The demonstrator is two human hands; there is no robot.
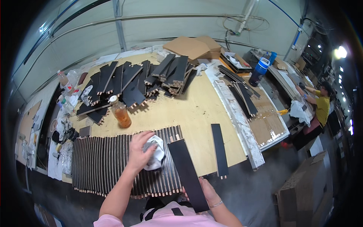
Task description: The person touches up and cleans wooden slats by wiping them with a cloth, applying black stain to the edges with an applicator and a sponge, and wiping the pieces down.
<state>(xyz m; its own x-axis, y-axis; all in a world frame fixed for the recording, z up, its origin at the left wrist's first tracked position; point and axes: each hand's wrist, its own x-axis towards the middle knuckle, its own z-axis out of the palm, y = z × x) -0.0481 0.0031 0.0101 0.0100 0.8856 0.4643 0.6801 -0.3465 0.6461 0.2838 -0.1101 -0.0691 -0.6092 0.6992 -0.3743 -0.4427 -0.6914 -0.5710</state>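
Note:
My left hand (140, 152) is closed round a crumpled white cloth (155, 154), above the right part of a long row of dark boards (102, 162). These boards stand on edge side by side, with light wooden dowels poking out of their ends. In my right hand (208, 192) is a single black board (188, 174), gripped near its lower end and tilted, with dowels at its top end. Part of that hand is hidden behind the board. Another black board (219, 149) lies alone on the table to the right.
Behind the row, a bottle of orange-brown liquid (121, 113) stands on the wooden table (200, 109). Piled black boards (132, 81) cover the back. To the right are a whitish beam (242, 125), a blue bottle (260, 70) and cardboard. A person in yellow (322, 108) works farther right.

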